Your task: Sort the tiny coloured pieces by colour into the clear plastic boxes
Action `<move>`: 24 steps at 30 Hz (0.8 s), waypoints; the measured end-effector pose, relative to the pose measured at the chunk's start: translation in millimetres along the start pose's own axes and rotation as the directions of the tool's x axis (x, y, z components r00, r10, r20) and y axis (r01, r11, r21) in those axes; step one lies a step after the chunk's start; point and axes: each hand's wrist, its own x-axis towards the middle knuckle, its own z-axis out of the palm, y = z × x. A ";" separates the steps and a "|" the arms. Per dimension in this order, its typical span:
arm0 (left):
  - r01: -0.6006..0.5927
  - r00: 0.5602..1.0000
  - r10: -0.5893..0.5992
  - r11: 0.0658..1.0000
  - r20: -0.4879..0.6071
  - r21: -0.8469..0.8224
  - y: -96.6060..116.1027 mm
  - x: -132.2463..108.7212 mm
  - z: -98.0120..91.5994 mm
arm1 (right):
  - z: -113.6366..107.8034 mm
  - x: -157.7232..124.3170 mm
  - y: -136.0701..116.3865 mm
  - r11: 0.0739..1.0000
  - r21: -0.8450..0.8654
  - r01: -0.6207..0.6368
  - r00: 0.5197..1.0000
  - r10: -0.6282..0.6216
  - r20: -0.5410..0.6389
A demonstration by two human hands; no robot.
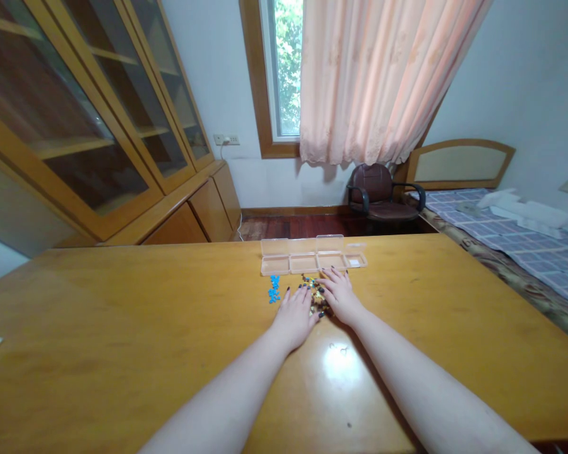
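- left hand (pixel 293 320) is laid palm-down, thumb splayed away from the fingers, at the left edge of the mixed pieces (pixel 318 295)
- right hand (pixel 341 296) is held with fingers spread, on the pile's right side
- pile's bunched between both, partly covered
- blue pieces (pixel 274 290) are grouped just left of the left hand
- clear boxes (pixel 303 272), lids up, are lined up behind on the surface (pixel 170 321)

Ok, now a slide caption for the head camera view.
Left hand and right hand at a mixed pile of small pieces, blue cluster apart, clear boxes beyond.
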 end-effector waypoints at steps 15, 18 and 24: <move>-0.147 0.987 0.155 0.979 0.046 -0.140 14.0 -15.1 -9.5 | -6.8 -4.2 -3.2 1.000 -0.017 0.017 0.995 -0.016 0.098; 0.009 1.000 -0.010 0.998 -0.016 -0.060 0.1 -12.9 -26.9 | -8.1 -7.3 -5.2 0.999 -0.011 0.049 0.993 -0.047 0.111; 0.240 0.969 -0.244 0.968 0.049 0.071 -10.7 -14.5 -37.4 | -8.5 -10.5 -11.3 0.986 0.038 0.161 0.970 -0.166 0.177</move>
